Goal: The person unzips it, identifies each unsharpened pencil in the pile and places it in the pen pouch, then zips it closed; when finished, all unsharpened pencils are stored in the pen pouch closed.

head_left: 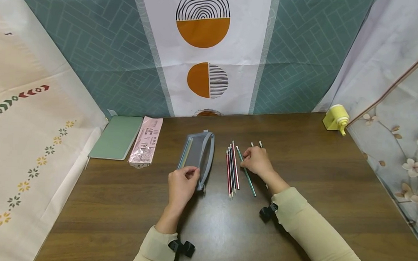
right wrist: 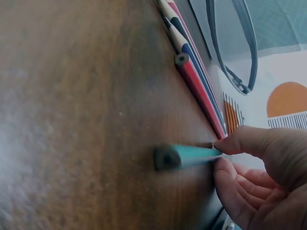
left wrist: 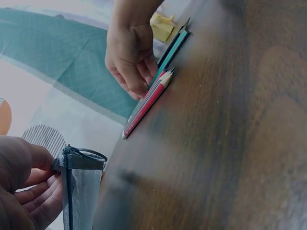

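Observation:
A grey mesh zip pencil case [head_left: 194,153] lies on the table with its zipped side gaping. Through its mesh a few slim pencils [head_left: 185,153] show along the left. My left hand [head_left: 183,184] pinches the near part of the case between thumb and fingers. To the right, my right hand [head_left: 258,160] pinches a green pencil [right wrist: 192,157] with thumb and fingertips. Several red, dark and pink pencils [head_left: 232,170] lie side by side between the case and that hand. Ends of more pencils [head_left: 260,144] poke out beyond the right hand, which covers the rest of them.
A green notebook [head_left: 116,138] and a pink printed plastic packet [head_left: 146,141] lie at the back left. At the back right is a yellow bottle [head_left: 336,117] with a nozzle. Hung cloths [head_left: 303,53] border the wooden table [head_left: 333,182] at the back and sides.

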`<state>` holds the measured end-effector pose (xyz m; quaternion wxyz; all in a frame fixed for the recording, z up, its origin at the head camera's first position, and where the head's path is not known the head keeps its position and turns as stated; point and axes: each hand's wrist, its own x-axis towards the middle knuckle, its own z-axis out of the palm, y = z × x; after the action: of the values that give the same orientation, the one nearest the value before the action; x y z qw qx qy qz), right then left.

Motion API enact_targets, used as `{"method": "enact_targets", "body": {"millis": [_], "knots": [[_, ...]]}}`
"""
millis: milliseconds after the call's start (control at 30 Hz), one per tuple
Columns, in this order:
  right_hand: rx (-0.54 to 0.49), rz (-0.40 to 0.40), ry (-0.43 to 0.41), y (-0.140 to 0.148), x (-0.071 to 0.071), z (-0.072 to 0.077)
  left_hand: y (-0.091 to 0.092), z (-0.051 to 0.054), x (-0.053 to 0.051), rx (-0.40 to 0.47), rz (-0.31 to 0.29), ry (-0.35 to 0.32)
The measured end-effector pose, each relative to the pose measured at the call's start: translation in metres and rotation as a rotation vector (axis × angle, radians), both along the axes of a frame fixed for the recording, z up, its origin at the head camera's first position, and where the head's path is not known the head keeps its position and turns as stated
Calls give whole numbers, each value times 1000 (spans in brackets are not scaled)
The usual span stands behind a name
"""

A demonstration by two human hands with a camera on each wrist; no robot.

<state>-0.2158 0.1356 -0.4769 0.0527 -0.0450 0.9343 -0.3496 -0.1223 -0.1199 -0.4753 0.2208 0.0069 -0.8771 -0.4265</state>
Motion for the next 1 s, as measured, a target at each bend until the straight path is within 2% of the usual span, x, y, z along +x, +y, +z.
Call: {"method": "enact_targets", "body": {"millis": [100,300,400,667,1000], "knots": [[36,-24,21,-1,0,0,0,-1,1,-1,1,-3],[52,25,20,3,-1,-4,0,-3,4,-5,3,-15],[-7,32,-4,7,-1,-4,0,-3,4,-2,2,-15],[-233,27,-147,12,-4,3,0,-1,3,-7,10,-10],[-407,23,-245,9,-6,6,2,1,1,-4,1,-2]]}}
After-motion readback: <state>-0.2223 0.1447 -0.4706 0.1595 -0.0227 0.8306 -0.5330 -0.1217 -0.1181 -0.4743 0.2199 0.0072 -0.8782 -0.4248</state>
